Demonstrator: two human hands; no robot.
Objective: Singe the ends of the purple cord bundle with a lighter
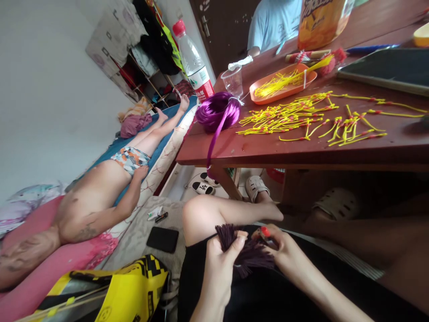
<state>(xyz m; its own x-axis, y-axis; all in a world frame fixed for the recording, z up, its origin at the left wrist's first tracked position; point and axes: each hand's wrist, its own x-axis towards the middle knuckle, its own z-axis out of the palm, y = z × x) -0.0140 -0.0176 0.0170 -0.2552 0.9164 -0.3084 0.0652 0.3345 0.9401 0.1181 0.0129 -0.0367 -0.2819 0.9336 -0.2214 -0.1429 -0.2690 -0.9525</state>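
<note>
Dark strands (pixel 256 257) — in left grip (pixel 221 258)

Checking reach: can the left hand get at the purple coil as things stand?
Likely yes, once freed: the left hand grips dark strands, but the purple coil sits by the table edge, tail hanging over, nothing visibly blocking.
</note>
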